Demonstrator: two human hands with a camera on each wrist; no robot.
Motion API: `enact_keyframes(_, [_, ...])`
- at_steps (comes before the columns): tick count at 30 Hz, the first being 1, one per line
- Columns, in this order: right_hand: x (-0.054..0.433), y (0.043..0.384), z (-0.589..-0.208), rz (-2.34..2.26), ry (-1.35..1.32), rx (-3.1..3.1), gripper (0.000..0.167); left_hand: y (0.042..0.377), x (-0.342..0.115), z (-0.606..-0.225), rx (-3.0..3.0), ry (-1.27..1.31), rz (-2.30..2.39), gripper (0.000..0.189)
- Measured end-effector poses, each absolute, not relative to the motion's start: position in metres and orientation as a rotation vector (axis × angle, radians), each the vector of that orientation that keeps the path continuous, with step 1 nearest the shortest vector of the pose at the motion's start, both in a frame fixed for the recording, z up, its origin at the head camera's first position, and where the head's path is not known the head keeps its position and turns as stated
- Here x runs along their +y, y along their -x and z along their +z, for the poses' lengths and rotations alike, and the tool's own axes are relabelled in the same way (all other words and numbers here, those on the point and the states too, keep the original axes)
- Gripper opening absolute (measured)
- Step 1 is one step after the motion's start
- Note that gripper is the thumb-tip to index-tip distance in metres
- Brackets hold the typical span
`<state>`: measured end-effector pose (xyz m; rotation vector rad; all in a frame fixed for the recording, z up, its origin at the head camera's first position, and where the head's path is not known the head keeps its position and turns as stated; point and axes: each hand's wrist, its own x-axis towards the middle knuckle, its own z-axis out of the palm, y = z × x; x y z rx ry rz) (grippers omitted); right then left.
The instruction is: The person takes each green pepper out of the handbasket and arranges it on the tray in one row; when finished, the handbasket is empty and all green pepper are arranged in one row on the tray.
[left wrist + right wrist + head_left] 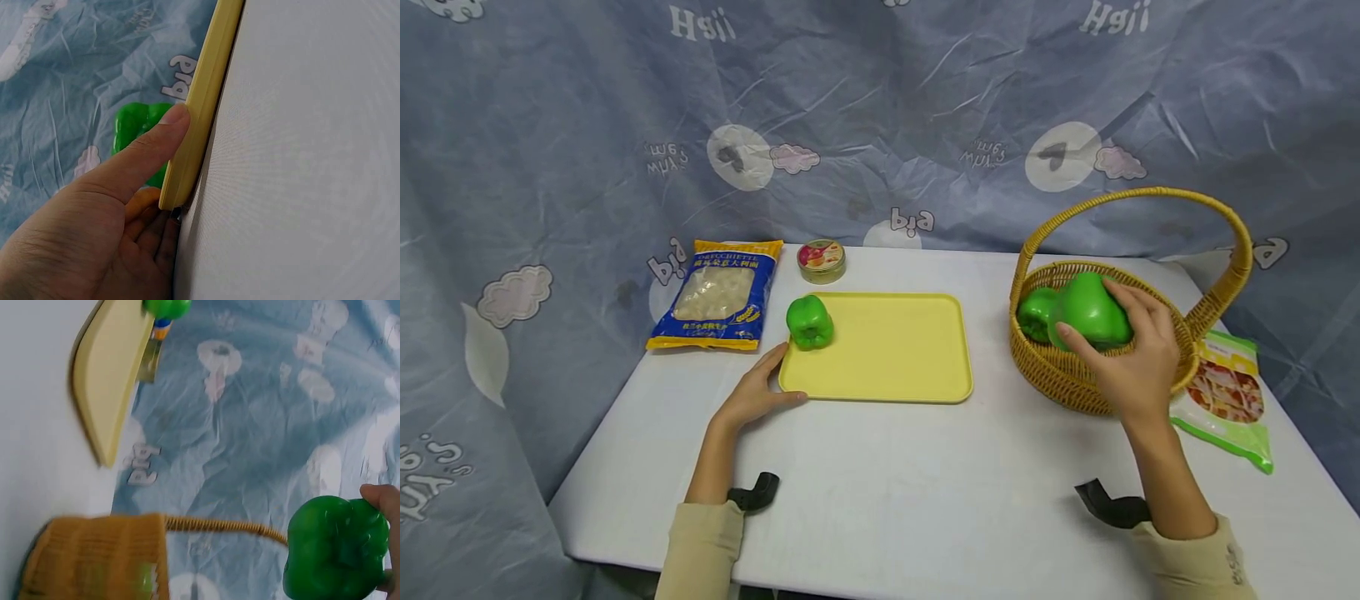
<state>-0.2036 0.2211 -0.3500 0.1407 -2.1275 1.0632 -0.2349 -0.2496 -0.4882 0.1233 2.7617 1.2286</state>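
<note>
My right hand grips a green bell pepper between thumb and fingers, over the wicker basket. In the right wrist view this bell pepper is held up beside the basket handle. Another green bell pepper lies inside the basket at its left. At the near left corner of the yellow tray, my left hand holds the rim, thumb along the front edge and fingers at the left side. A further green bell pepper sits on the tray's far left corner.
A blue and yellow pasta bag lies left of the tray, with a small round tin behind it. A green and white food packet lies right of the basket, partly under its rim. The basket's tall handle arches above it.
</note>
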Motion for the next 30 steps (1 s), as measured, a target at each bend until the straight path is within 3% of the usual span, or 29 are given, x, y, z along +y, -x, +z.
enact_keyframes(15, [0.115, 0.245, -0.357, 1.156, -0.409, -2.225, 0.071, 0.237, -0.252, -0.489, 2.762, -0.136, 1.245, 0.107])
enact_keyframes(30, [0.040, 0.314, -0.427, 1.266, -0.279, -2.627, 0.076, 0.234, -0.250, -0.486, 2.772, -0.160, 1.227, 0.106])
